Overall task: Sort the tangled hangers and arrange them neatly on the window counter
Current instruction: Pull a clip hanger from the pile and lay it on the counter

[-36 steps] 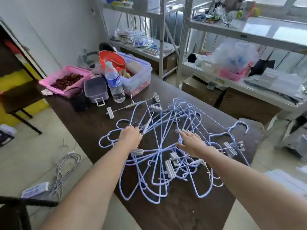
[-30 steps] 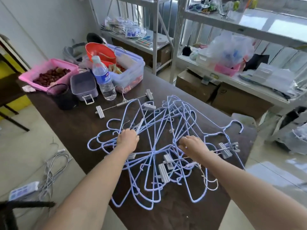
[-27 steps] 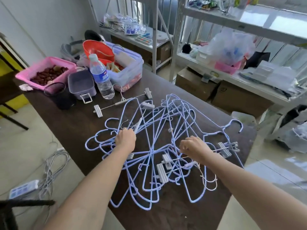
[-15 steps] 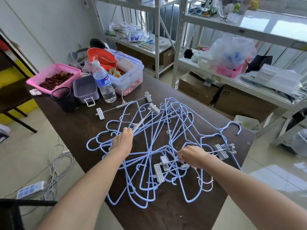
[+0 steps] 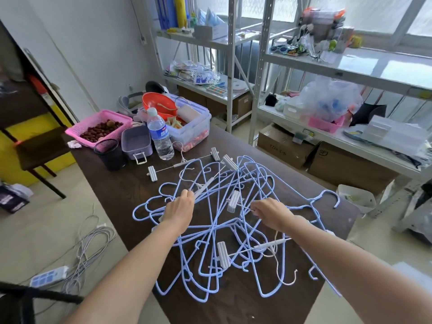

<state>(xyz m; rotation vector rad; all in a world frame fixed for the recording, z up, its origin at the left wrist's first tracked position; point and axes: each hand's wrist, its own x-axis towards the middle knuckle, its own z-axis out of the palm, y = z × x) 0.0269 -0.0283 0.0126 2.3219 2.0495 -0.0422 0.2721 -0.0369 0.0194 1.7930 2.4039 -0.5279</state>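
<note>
Dark wooden bench (image 5: 112, 183), long axis running from far left to near right.
Tangle of blue wire hangers (image 5: 233, 220) mid-bench, white clip hangers mixed in.
Left hand (image 5: 178, 210) grips wires at the tangle's left side.
Right hand (image 5: 272, 212) pinches a thin rod beside a white clip (image 5: 233, 201).
One clip hanger (image 5: 184, 163) lies apart at the far edge.
Far left: water bottle (image 5: 160, 134), grey tub (image 5: 136, 143), black cup (image 5: 111, 154), pink basket (image 5: 99, 127), clear bin (image 5: 189, 126).
</note>
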